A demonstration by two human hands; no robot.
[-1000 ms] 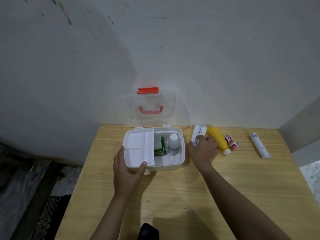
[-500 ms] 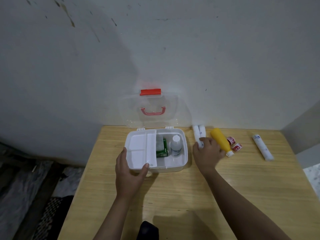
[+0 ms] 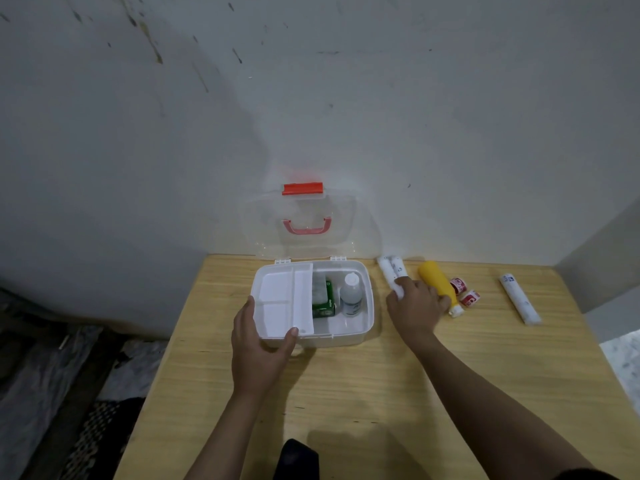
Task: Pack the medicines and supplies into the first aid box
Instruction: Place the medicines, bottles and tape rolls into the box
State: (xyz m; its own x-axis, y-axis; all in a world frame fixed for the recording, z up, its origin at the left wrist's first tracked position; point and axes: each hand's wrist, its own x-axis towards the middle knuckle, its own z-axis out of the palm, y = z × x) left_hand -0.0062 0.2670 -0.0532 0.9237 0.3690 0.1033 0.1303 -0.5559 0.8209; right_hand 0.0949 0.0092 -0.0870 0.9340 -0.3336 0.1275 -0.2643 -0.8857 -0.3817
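In the head view, the first aid box (image 3: 313, 303) sits near the table's (image 3: 346, 393) far edge, toward its far left corner, its clear lid (image 3: 304, 223) propped open against the wall. Inside, a white tray (image 3: 282, 299) fills the left half; a green carton (image 3: 323, 301) and a white bottle (image 3: 350, 296) stand in the right half. The left hand (image 3: 259, 341) clasps the box's near left corner, thumb on the front rim, steadying it. The right hand (image 3: 414, 303) lies curled over the near ends of two white rolls (image 3: 391, 271) just right of the box; whether the fingers have actually closed on them cannot be told. A yellow bottle (image 3: 438, 285) touches that hand's far side, with two small red-labelled rolls (image 3: 464, 291) beside it and a longer white roll (image 3: 519, 299) well apart toward the right edge.

The risk is probably a half grip: lifting only one roll would let its twin roll away, and the knuckles could nudge the yellow bottle into the small rolls.
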